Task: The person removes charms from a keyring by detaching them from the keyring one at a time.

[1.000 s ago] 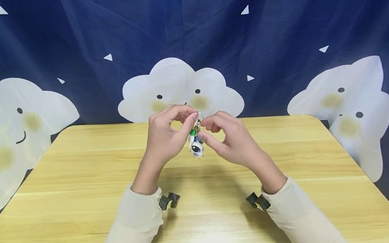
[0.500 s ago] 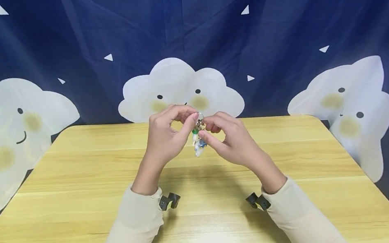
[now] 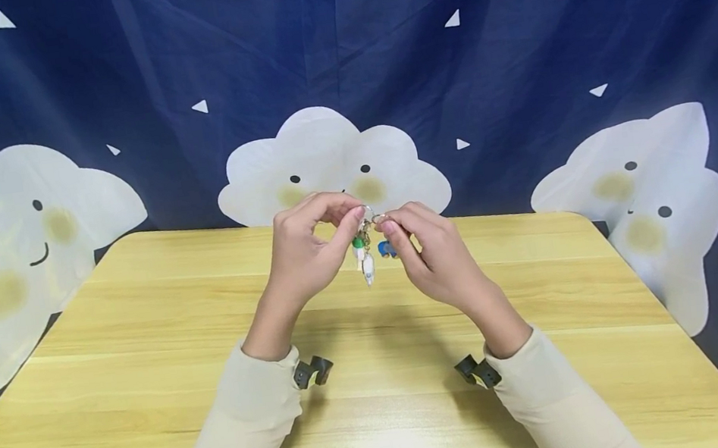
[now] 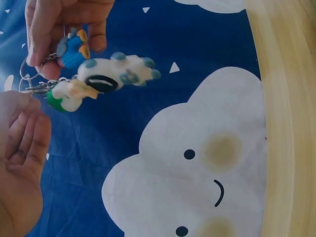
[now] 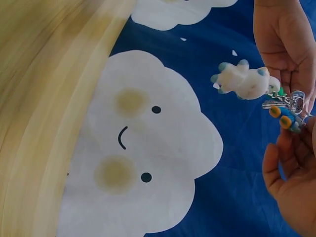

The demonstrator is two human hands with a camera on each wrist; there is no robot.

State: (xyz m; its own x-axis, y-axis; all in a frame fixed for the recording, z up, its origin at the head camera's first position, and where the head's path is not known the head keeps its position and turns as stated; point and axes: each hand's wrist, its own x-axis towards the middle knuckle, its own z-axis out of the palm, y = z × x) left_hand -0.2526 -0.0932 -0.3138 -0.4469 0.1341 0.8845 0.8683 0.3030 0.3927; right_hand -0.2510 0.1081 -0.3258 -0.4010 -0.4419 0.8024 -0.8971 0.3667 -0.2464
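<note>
My left hand (image 3: 309, 250) pinches a metal key ring (image 3: 368, 212) between thumb and fingers above the table. From it hang a white astronaut-like figurine (image 4: 118, 71) with a dark oval face and a smaller white charm with a green top (image 4: 66, 97). A silver key (image 5: 279, 104) also shows among them in the right wrist view. My right hand (image 3: 435, 251) pinches the small ring of a blue charm (image 3: 388, 249) with orange feet, just right of the key ring. Fingers partly hide where the two rings meet, so I cannot tell whether they are linked.
Beneath both hands lies a light wooden table (image 3: 150, 406). Behind its far edge hangs a dark blue curtain (image 3: 278, 44) printed with white clouds. A small black device (image 3: 313, 371) sits at each sleeve cuff.
The blue charm has come away to the right of the other charms, with the right fingers now at its ring. The white figurine has turned. The left hand stays still.
</note>
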